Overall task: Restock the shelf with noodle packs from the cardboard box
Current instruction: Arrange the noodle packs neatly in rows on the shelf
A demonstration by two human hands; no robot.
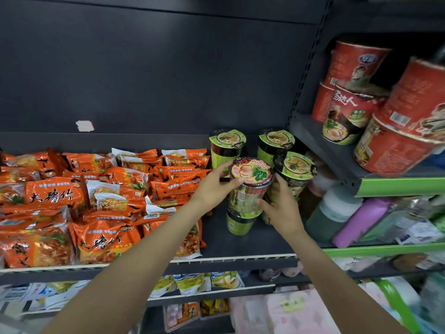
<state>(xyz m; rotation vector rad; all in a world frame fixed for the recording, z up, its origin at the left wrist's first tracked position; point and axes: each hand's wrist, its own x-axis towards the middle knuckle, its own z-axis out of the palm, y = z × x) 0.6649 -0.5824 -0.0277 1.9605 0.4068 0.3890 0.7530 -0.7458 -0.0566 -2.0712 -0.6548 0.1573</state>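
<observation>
- Head view: left hand (214, 186) and right hand (280, 206) both grip a noodle cup (248, 186), tilted above another cup (238, 221).
- Orange noodle packs (96, 196) fill the shelf (240, 247) beside.

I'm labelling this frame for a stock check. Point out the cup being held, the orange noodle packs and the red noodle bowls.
held noodle cup (250, 173), head view, on its lid.
orange noodle packs (54, 194), head view, front of one pack.
red noodle bowls (395, 145), head view, side wall of the nearest bowl.
</observation>
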